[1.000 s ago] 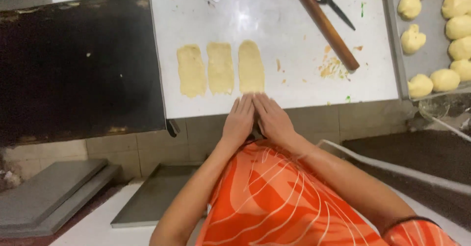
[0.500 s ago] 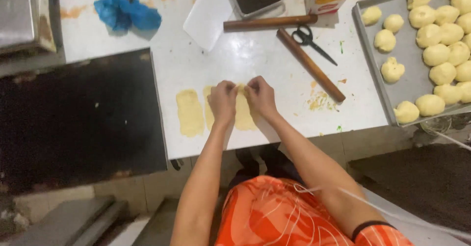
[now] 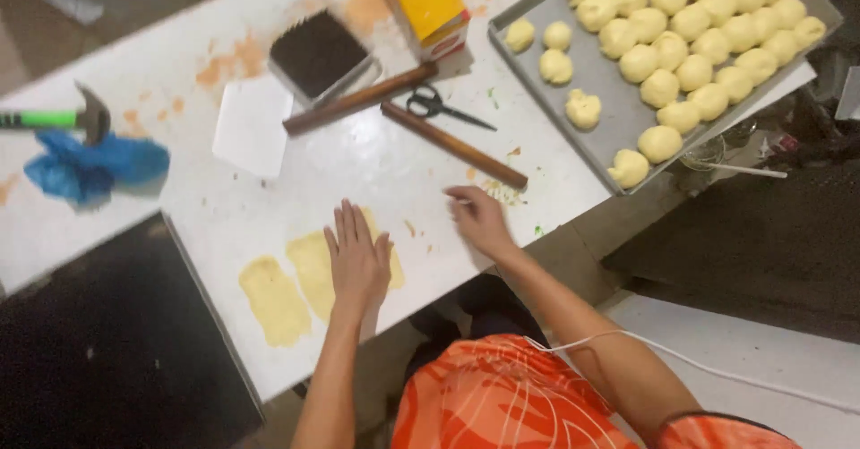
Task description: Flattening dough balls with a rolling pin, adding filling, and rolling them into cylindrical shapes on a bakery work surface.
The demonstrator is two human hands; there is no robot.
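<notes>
Head view, looking down on the white work table [image 3: 269, 198], which carries orange smears.

Left hand [image 3: 358, 256]: flat, palm down, fingers straight and together, pressing on the flattened pale yellow dough strips [image 3: 309, 270]. It grips nothing. I count 3 strips side by side near the table's front edge: 1 lies clear to the left, 1 shows beside the hand, and 1 is mostly under the palm.

Right hand [image 3: 479, 221]: apart from the dough, fingers loosely curled over a patch of yellow crumbs [image 3: 497, 189] just below the end of the lower brown wooden rolling pin [image 3: 452, 145]. Slightly blurred; I cannot tell whether it pinches anything.

Nearby: a second brown wooden rolling pin [image 3: 358, 100], black-handled scissors [image 3: 439, 107], a white plastic scraper [image 3: 251, 125], a dark brush in a shallow tray [image 3: 318, 53], a yellow carton [image 3: 425, 1], a crumpled blue cloth [image 3: 94, 164] and a green-handled hammer [image 3: 63, 119]. The grey metal baking tray [image 3: 537, 64] holds roughly 25 shaped pale dough balls [image 3: 699, 46].

Judgement on technique: even pressure from the whole palm should keep a strip uniform in thickness. Pressing with the heel alone would likely thin 1 end. The strips sit close to the table edge, so care is needed not to push them over it.
</notes>
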